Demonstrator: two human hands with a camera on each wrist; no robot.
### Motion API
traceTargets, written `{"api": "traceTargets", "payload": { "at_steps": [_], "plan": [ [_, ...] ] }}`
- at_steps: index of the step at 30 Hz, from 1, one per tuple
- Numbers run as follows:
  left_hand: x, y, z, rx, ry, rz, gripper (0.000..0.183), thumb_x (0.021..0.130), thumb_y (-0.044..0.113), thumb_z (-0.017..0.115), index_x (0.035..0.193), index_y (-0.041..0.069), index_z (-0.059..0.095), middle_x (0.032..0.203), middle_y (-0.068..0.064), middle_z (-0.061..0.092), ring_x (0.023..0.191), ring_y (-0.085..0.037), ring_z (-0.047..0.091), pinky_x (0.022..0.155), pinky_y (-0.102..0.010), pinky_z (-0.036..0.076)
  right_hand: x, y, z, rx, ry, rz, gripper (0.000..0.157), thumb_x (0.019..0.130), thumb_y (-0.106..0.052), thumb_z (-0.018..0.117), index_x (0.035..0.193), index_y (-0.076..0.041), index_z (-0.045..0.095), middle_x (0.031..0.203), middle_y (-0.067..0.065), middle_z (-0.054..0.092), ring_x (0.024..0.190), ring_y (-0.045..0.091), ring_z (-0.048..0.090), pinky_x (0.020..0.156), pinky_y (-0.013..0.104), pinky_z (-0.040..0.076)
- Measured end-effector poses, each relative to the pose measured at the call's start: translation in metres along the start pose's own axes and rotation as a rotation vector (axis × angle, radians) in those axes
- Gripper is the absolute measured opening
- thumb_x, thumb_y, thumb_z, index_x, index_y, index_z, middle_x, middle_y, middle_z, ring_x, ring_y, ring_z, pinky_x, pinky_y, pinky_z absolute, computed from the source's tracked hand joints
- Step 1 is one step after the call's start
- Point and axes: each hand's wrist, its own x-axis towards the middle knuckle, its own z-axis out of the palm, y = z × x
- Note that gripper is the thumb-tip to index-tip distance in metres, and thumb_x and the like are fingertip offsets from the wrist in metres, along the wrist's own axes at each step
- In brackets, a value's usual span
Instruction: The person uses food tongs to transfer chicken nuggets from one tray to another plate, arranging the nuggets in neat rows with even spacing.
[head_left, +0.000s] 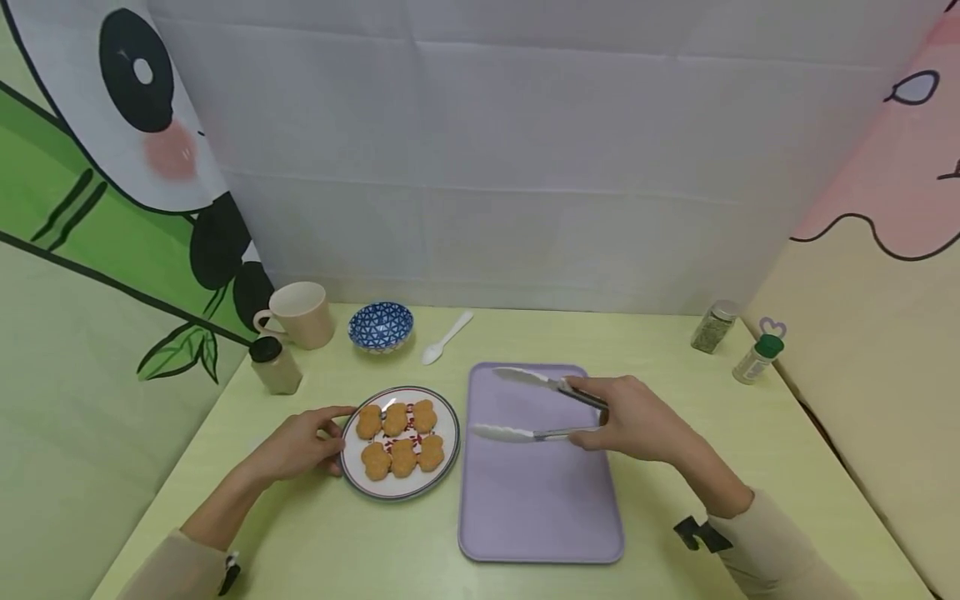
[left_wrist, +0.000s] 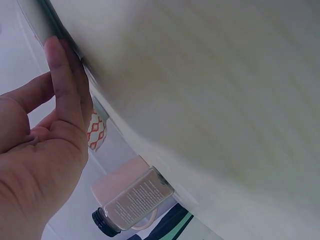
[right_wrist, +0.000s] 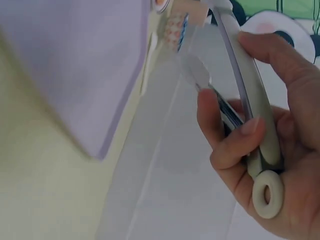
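My right hand (head_left: 637, 417) holds a pair of tongs (right_wrist: 252, 85) with pale handles and whitish tips, its arms spread apart over the lilac tray (head_left: 536, 508). Nothing sits between the tong tips. At the left rim of a round white plate (head_left: 401, 492) with dark edge lines and a red pattern, my left hand (head_left: 303, 446) grips the edge with thumb and fingers. Several golden-brown nugget-like pieces (head_left: 403, 458) lie on that plate in two rows. The left wrist view shows the left hand's fingers (left_wrist: 62, 80) against the plate's edge; the food is hidden there.
Along the back left stand a beige mug (head_left: 302, 315), a black-capped jar (head_left: 276, 371), a blue patterned bowl (head_left: 381, 327) and a white spoon (head_left: 447, 337). Two seasoning jars, one grey-lidded (head_left: 714, 327) and one green-lidded (head_left: 757, 360), stand at the back right. A pale curtain (head_left: 480, 167) hangs behind.
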Motion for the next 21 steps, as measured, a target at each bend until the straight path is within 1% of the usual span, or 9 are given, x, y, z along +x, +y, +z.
{"api": "traceTargets", "payload": {
  "at_steps": [1, 3, 7, 9, 12, 14, 15, 19, 21],
  "plan": [
    [0.0, 0.0, 0.0, 0.0, 0.0, -0.002, 0.055, 0.088, 0.002, 0.058, 0.14, 0.006, 0.042, 0.096, -0.012, 0.056, 0.064, -0.019, 0.064, 0.054, -0.032, 0.05, -0.007, 0.008, -0.002, 0.007, 0.033, 0.046, 0.072, 0.073, -0.039, 0.078, 0.135, -0.012, 0.053, 0.067, -0.008, 0.056, 0.05, 0.005, 0.047, 0.046, 0.025, 0.042],
    [0.0, 0.0, 0.0, -0.001, -0.002, -0.003, 0.055, 0.088, 0.003, 0.059, 0.141, 0.005, 0.041, 0.096, -0.012, 0.056, 0.064, -0.019, 0.064, 0.055, -0.032, 0.05, -0.02, 0.024, -0.003, 0.028, 0.1, 0.145, 0.076, 0.073, -0.042, 0.078, 0.137, -0.011, 0.05, 0.062, -0.005, 0.054, 0.048, 0.006, 0.047, 0.044, 0.026, 0.04],
    [0.0, -0.001, 0.0, 0.0, -0.003, -0.008, 0.055, 0.088, 0.003, 0.059, 0.141, 0.006, 0.041, 0.097, -0.012, 0.056, 0.065, -0.019, 0.064, 0.055, -0.032, 0.05, -0.048, 0.056, 0.0, 0.021, 0.247, 0.332, 0.079, 0.076, -0.049, 0.073, 0.138, -0.007, 0.047, 0.07, 0.003, 0.06, 0.051, 0.01, 0.049, 0.046, 0.029, 0.039],
    [0.001, -0.002, 0.0, 0.002, -0.003, -0.008, 0.055, 0.088, 0.003, 0.059, 0.141, 0.007, 0.041, 0.098, -0.012, 0.056, 0.065, -0.019, 0.064, 0.055, -0.032, 0.05, -0.06, 0.07, 0.004, 0.018, 0.3, 0.42, 0.081, 0.078, -0.051, 0.07, 0.139, -0.003, 0.044, 0.089, 0.013, 0.065, 0.06, 0.018, 0.053, 0.051, 0.032, 0.039],
    [0.001, -0.003, 0.0, -0.005, 0.0, -0.01, 0.055, 0.088, 0.003, 0.059, 0.141, 0.007, 0.041, 0.097, -0.012, 0.056, 0.065, -0.019, 0.064, 0.055, -0.032, 0.05, -0.073, 0.084, 0.011, 0.02, 0.343, 0.532, 0.085, 0.08, -0.054, 0.066, 0.138, 0.003, 0.041, 0.113, 0.023, 0.06, 0.082, 0.035, 0.057, 0.061, 0.04, 0.042],
    [0.001, -0.004, -0.001, -0.012, 0.0, -0.01, 0.055, 0.089, 0.003, 0.058, 0.141, 0.007, 0.041, 0.098, -0.012, 0.056, 0.065, -0.019, 0.064, 0.055, -0.032, 0.05, -0.08, 0.091, 0.017, 0.04, 0.357, 0.583, 0.086, 0.081, -0.055, 0.065, 0.137, 0.004, 0.04, 0.126, 0.024, 0.053, 0.092, 0.039, 0.056, 0.065, 0.041, 0.043],
    [0.001, -0.004, -0.001, -0.014, 0.0, -0.01, 0.055, 0.089, 0.003, 0.058, 0.141, 0.006, 0.041, 0.097, -0.012, 0.056, 0.065, -0.019, 0.064, 0.055, -0.032, 0.051, -0.083, 0.094, 0.02, 0.051, 0.36, 0.604, 0.085, 0.081, -0.055, 0.065, 0.137, 0.004, 0.04, 0.127, 0.025, 0.052, 0.096, 0.039, 0.056, 0.066, 0.041, 0.043],
    [0.001, -0.003, 0.0, -0.013, -0.001, -0.003, 0.054, 0.089, 0.003, 0.058, 0.14, 0.006, 0.042, 0.097, -0.012, 0.056, 0.065, -0.019, 0.064, 0.056, -0.032, 0.051, -0.088, 0.1, 0.033, 0.088, 0.366, 0.646, 0.084, 0.08, -0.053, 0.067, 0.135, 0.005, 0.04, 0.124, 0.025, 0.052, 0.081, 0.029, 0.059, 0.059, 0.036, 0.043],
    [0.001, -0.002, 0.001, -0.012, 0.001, -0.003, 0.054, 0.089, 0.003, 0.059, 0.14, 0.005, 0.042, 0.097, -0.012, 0.056, 0.065, -0.019, 0.064, 0.056, -0.032, 0.051, -0.088, 0.101, 0.037, 0.085, 0.369, 0.647, 0.085, 0.08, -0.051, 0.068, 0.134, 0.008, 0.04, 0.125, 0.026, 0.05, 0.085, 0.03, 0.059, 0.062, 0.038, 0.044]
  ]
}}
